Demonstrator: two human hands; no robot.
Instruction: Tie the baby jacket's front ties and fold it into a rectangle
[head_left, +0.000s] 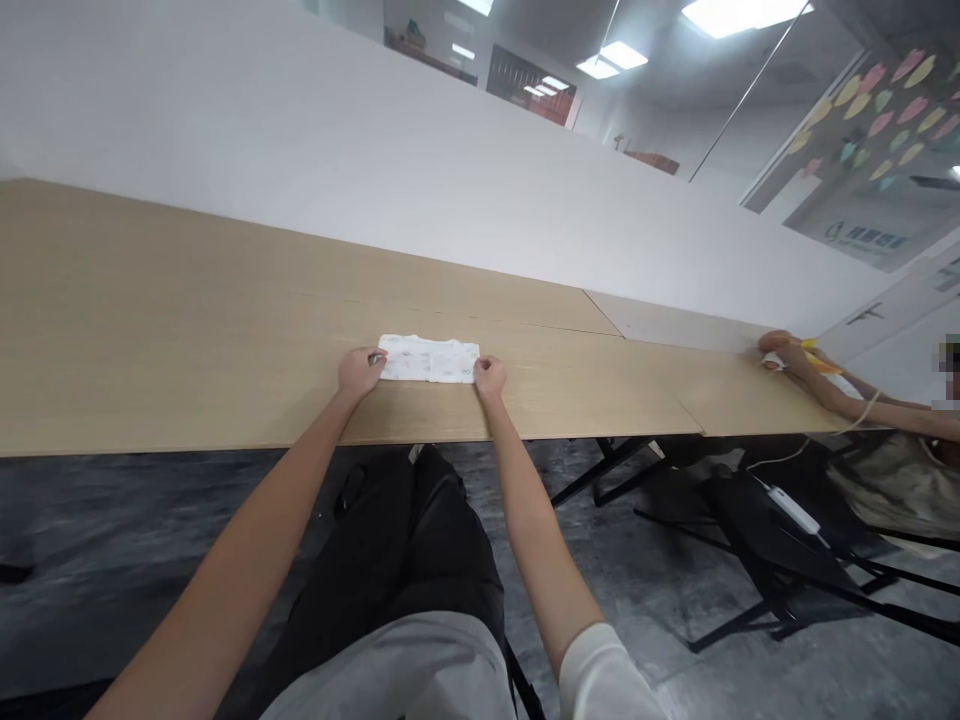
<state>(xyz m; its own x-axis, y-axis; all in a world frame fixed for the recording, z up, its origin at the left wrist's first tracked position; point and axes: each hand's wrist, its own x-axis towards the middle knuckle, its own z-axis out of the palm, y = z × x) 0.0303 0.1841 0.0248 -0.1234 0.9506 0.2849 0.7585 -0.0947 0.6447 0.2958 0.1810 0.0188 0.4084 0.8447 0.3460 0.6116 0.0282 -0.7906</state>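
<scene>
A white folded cloth [430, 361] with a faint printed pattern lies flat on the wooden table, its long side running left to right. Its top edge is slightly wavy. At its left end, my left hand [361, 373] is closed, with thumb and fingers pinching the edge. My right hand [490, 379] pinches the opposite end, fingers curled in. The cloth stretches between both hands and rests on the tabletop. Parts of its two ends are hidden under my fingers.
The long table [187, 330] runs along a white wall [315, 150] with glass above. To the far right, another person's arms [847, 395] reach over the table around a doll-like object [776, 342]. Black folding chairs [780, 540] and a white power strip [795, 510] are at the lower right.
</scene>
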